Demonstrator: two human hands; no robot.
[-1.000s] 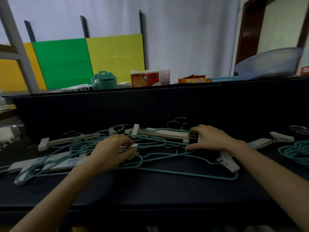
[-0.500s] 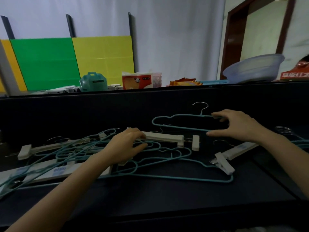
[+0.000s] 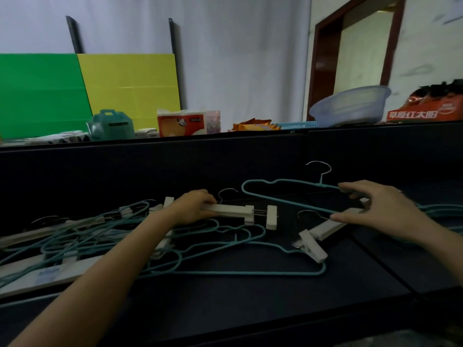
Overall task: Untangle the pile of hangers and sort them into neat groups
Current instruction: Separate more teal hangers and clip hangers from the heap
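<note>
right hand [image 3: 383, 211] pinches a teal hanger [image 3: 288, 203] right of the pile [image 3: 100, 234] | left hand [image 3: 193, 209] grips a white clip hanger [image 3: 233, 211] on the pile | dark table [image 3: 250, 309] | green board [image 3: 40, 96], yellow board [image 3: 130, 88], basin [image 3: 350, 106] behind

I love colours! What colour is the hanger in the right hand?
The hanger is teal; head view.

The lifted teal hanger [image 3: 288, 202] is wire under a matt, grainy coating, its hook bare shiny metal. The white clip hanger [image 3: 233, 211] is smooth plastic; the tabletop [image 3: 225, 309] is matt.
</note>
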